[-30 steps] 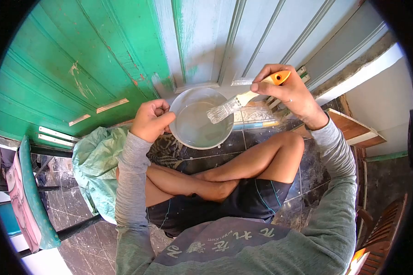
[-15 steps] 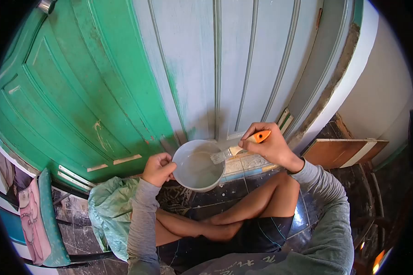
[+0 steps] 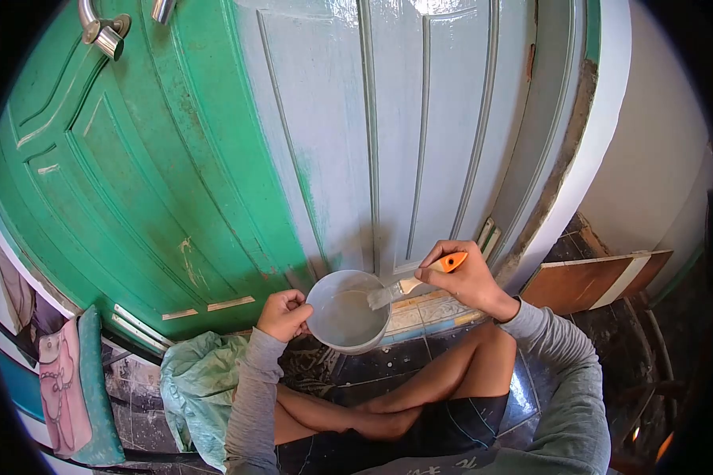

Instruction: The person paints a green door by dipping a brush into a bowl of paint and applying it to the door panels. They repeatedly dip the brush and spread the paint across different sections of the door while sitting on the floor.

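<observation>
My left hand [image 3: 286, 315] grips the rim of a whitish bowl [image 3: 348, 342] with pale grey paint inside. In my right hand [image 3: 469, 277] is a paintbrush [image 3: 410, 283] with an orange-tipped handle, its bristles pointing left over the bowl's right rim. The bristles look coated in pale paint. Directly ahead stands a door, with a green part [image 3: 174, 166] on the left and a pale grey painted part [image 3: 337, 134] on the right. Streaks of green show through near the seam between the two colours.
Light green crumpled cloth [image 3: 202, 380] lies left of my legs. Farther left is a pink and teal cushion [image 3: 79, 388]. A brown wooden board [image 3: 582, 281] lies at the right beyond the door frame. Metal handles [image 3: 107, 36] stick out at the door's upper left.
My view has tilted up, so more of the door's top and its handles show. The bowl and both hands appear slightly lower. The brush still sits over the bowl's right rim.
</observation>
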`<move>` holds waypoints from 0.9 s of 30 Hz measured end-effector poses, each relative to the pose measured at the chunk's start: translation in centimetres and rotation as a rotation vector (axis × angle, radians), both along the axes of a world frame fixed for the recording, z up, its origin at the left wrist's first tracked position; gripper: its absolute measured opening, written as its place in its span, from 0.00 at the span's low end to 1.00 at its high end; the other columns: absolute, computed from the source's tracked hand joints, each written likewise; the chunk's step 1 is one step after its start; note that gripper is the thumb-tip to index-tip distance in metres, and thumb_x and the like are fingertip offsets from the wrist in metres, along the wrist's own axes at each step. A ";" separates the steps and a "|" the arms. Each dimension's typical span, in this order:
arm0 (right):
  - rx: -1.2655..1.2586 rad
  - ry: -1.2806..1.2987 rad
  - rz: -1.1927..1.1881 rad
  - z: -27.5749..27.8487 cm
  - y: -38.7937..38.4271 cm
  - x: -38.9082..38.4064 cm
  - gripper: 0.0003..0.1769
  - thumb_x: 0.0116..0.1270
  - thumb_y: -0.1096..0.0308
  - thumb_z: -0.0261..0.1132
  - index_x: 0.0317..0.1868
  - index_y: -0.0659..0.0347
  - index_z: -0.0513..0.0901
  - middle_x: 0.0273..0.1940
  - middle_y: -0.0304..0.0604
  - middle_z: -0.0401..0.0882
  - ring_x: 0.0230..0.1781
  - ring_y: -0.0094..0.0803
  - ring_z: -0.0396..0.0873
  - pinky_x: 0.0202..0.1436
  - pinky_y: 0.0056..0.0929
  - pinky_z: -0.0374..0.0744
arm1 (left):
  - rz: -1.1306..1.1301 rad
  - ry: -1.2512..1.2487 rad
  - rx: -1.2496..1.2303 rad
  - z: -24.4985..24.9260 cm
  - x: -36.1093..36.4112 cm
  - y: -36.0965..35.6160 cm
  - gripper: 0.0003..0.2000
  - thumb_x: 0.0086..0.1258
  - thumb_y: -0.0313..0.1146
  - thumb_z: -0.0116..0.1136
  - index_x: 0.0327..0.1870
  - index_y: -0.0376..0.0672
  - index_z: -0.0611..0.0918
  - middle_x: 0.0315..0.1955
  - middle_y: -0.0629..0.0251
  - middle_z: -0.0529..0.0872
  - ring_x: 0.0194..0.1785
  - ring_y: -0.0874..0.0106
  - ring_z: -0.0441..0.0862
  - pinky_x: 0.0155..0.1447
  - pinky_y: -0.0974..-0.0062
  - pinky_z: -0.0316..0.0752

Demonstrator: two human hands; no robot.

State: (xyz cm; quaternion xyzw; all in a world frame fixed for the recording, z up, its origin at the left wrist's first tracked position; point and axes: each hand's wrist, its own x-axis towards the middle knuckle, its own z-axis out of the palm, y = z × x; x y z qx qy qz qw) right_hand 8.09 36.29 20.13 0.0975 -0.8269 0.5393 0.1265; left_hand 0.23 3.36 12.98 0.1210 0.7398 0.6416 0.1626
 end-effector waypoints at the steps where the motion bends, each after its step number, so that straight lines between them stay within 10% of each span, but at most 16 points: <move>1: 0.003 0.006 -0.008 0.0 0.0 0.0 0.09 0.59 0.70 0.73 0.30 0.68 0.84 0.27 0.35 0.82 0.30 0.18 0.75 0.36 0.21 0.74 | 0.002 0.002 0.002 0.1 0.0 0.0 0.03 0.64 0.25 0.57 0.31 0.36 0.78 0.18 0.68 0.80 0.17 0.80 0.76 0.23 0.81 0.69; 27: -0.341 -0.129 -0.036 0.1 0.3 0.0 0.06 0.62 0.70 0.70 0.34 0.62 0.83 0.31 0.35 0.83 0.30 0.15 0.74 0.29 0.16 0.67 | 0.011 0.035 0.017 0.9 -1.2 -0.7 0.05 0.64 0.27 0.59 0.32 0.34 0.79 0.18 0.67 0.81 0.18 0.80 0.77 0.20 0.81 0.69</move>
